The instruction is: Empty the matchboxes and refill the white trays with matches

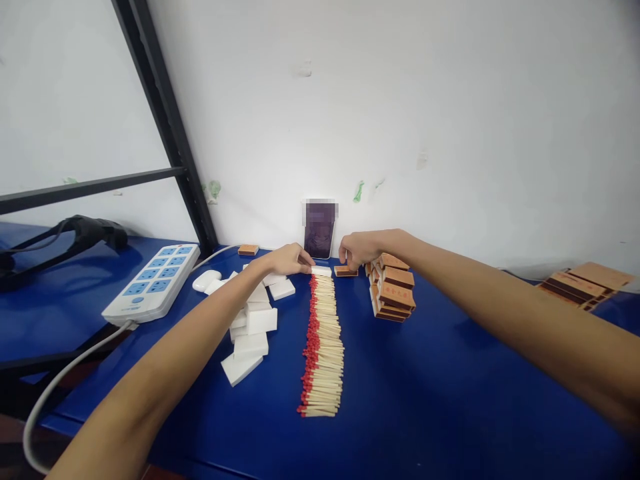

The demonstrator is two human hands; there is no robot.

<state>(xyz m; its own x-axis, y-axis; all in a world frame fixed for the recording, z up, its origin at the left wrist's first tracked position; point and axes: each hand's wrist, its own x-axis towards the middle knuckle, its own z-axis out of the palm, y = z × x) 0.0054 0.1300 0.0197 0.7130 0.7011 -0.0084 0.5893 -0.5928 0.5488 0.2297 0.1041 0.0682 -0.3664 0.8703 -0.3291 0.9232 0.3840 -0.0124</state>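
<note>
A long row of red-tipped matches (pixel 323 347) lies down the middle of the blue table (pixel 440 400). At its far end my left hand (pixel 287 259) pinches a white inner tray (pixel 321 271). My right hand (pixel 361 248) is closed on a brown matchbox sleeve (pixel 345 271) just right of that tray. A pile of white trays (pixel 253 327) lies left of the matches. A stack of brown matchbox sleeves (pixel 393 288) stands right of them, under my right wrist.
A white and blue power strip (pixel 153 281) with its cable lies at the left. A phone (pixel 320 230) leans on the white wall behind my hands. More brown sleeves (pixel 583 283) lie far right. A lone matchbox (pixel 248 250) sits by the wall. A black metal frame (pixel 165 127) rises at left.
</note>
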